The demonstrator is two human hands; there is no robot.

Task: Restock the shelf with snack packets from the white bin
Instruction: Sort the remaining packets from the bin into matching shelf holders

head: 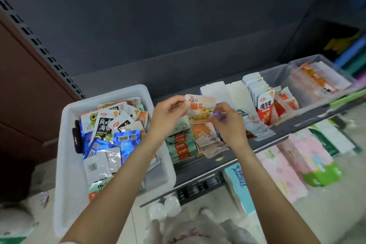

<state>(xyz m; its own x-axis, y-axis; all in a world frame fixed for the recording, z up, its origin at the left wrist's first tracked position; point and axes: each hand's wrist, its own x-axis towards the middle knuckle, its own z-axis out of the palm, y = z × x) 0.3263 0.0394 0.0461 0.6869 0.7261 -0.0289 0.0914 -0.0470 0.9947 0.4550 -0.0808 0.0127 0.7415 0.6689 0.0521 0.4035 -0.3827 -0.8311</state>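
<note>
Fingers of left hand (168, 113) and right hand (227, 119) pinch one snack packet (200, 110) at opposite edges, above the shelf (227, 159) row.

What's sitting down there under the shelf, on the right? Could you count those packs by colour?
Pink packs: 2
Green-and-white packs: 1
Blue-and-white tissue pack: 1
Total: 4, as far as the blur allows.
</note>
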